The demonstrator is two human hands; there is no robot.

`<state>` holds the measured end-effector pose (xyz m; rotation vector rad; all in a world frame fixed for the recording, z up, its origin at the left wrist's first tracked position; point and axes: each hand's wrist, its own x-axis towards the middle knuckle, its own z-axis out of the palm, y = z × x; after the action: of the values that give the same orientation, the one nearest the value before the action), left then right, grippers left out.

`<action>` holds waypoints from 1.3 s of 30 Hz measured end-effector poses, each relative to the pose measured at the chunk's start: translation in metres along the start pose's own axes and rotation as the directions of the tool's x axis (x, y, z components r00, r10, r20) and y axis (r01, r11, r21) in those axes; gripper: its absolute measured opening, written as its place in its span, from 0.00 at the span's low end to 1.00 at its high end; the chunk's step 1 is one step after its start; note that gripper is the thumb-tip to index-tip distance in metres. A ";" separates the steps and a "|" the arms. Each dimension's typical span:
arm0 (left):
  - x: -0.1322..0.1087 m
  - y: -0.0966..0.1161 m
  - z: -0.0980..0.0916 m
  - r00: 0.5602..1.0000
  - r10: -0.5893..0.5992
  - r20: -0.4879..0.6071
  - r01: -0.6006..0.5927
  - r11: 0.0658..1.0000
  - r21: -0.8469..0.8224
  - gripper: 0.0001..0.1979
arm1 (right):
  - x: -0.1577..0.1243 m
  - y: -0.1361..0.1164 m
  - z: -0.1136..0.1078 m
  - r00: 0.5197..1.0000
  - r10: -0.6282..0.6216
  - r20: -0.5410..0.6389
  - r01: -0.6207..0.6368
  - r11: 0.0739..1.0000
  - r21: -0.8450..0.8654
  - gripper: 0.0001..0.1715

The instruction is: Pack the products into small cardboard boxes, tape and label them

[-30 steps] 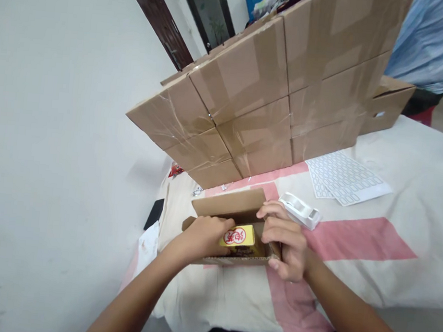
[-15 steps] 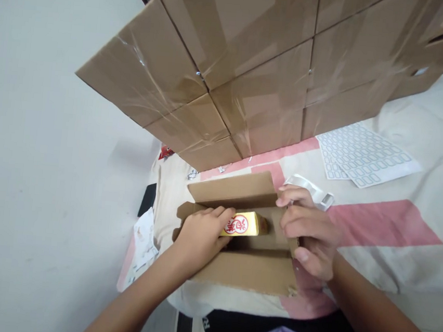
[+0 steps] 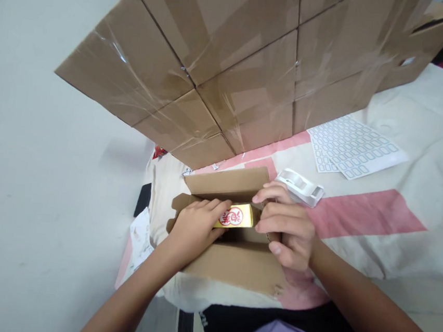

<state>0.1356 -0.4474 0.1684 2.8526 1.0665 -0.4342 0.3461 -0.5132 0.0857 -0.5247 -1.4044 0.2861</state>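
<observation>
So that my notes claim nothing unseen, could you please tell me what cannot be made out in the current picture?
Head view: left end of the yellow box, covered by the left hand.
Head view: right end of the open carton, largely behind the right hand.
Head view: top of the cardboard stack, cut off by the upper edge.
Head view: any writing inside the outlines on the sheets, too small to read.
</observation>
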 end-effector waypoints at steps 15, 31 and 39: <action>-0.041 -0.040 -0.009 0.870 -0.040 -0.491 -0.192 0.890 -0.414 0.24 | -0.003 0.003 -0.004 0.999 -0.032 -0.043 0.029 0.997 -0.070 0.18; -0.050 -0.057 0.092 0.799 -0.220 -0.559 -0.373 0.547 -0.749 0.57 | -0.004 0.013 -0.004 0.997 0.068 0.039 -0.069 0.997 0.029 0.12; -0.043 -0.036 0.095 0.763 -0.383 -0.521 -0.329 0.464 -0.823 0.48 | -0.001 0.015 -0.006 0.989 0.087 0.120 -0.093 0.995 0.044 0.18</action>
<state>0.0584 -0.4630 0.0908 1.9159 0.9469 0.9869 0.3539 -0.5016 0.0770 -0.5386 -1.4866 0.4294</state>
